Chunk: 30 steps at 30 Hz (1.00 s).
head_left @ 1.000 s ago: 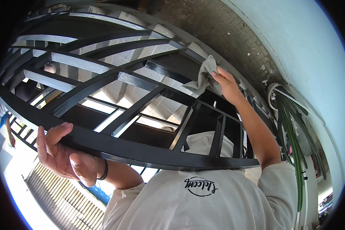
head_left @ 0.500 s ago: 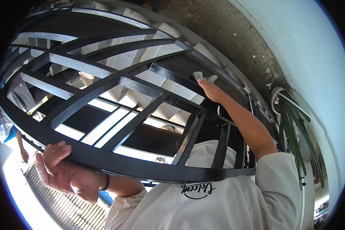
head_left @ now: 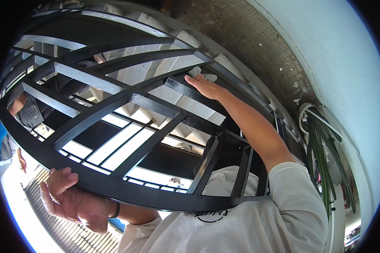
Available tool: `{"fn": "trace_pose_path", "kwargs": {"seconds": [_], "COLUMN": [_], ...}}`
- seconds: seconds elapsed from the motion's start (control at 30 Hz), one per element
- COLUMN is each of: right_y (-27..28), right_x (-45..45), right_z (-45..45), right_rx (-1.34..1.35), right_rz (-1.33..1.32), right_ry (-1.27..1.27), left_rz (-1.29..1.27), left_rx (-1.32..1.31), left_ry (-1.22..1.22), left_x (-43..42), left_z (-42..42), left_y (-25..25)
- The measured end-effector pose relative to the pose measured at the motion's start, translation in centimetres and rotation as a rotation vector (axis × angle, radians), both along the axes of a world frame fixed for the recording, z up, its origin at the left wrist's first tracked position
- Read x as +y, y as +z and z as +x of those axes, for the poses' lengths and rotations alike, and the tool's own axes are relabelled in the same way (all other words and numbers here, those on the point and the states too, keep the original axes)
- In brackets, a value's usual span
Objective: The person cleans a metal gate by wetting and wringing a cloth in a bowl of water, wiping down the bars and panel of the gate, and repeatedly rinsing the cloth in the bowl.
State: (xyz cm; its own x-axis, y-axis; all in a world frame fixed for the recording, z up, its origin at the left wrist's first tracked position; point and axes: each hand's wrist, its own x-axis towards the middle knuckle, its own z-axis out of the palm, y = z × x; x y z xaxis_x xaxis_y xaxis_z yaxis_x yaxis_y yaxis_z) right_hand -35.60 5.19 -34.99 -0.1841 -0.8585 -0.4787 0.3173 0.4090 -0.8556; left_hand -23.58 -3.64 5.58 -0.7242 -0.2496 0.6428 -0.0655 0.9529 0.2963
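Note:
A large black metal frame [head_left: 152, 198] with crossing bars spans the view in front of my chest. My right hand [head_left: 207, 88] reaches over it, pressing a pale, greyish-white cloth [head_left: 202, 75] to the dark flat surface near the far edge. Part of the cloth is hidden under the fingers. At the lower left, my left hand [head_left: 78, 202] is palm up beside the near rail, fingers half bent and apart. Its fingertips overlap the rail's edge, though I cannot tell how firmly they touch.
Through the bars show another person's hand [head_left: 19, 103] and dark clothing. A further person's hand [head_left: 22, 164] hangs at far left. Strappy green leaves [head_left: 323, 147] stand by a white wall [head_left: 325, 55] on the right. Brick paving [head_left: 240, 38] lies beyond the frame.
My right hand has slid the cloth up and leftward along the dark surface. My left hand stays almost in place. The person behind the bars has shifted, with a hand now showing at left.

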Motion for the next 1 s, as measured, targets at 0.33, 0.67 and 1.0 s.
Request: {"fn": "trace_pose_path", "kwargs": {"seconds": [0.33, 0.67, 1.0], "right_y": [-15.2, 4.3, -6.0], "right_x": [-6.8, -1.0, -0.3], "right_z": [-0.1, 0.8, -1.0], "right_rx": [0.567, 0.207, 0.003], "right_rz": [0.028, -0.206, 0.118], "right_ry": [0.08, -0.116, -0.071], "left_rz": [0.028, 0.036, 0.022], "left_rx": [-0.015, -0.017, -0.006], "left_ry": [-0.003, -0.056, -0.018], "left_x": [0.1, -0.1, 0.1], "left_z": [0.7, 0.4, 0.1], "left_y": [0.4, 0.0, 0.0]}}
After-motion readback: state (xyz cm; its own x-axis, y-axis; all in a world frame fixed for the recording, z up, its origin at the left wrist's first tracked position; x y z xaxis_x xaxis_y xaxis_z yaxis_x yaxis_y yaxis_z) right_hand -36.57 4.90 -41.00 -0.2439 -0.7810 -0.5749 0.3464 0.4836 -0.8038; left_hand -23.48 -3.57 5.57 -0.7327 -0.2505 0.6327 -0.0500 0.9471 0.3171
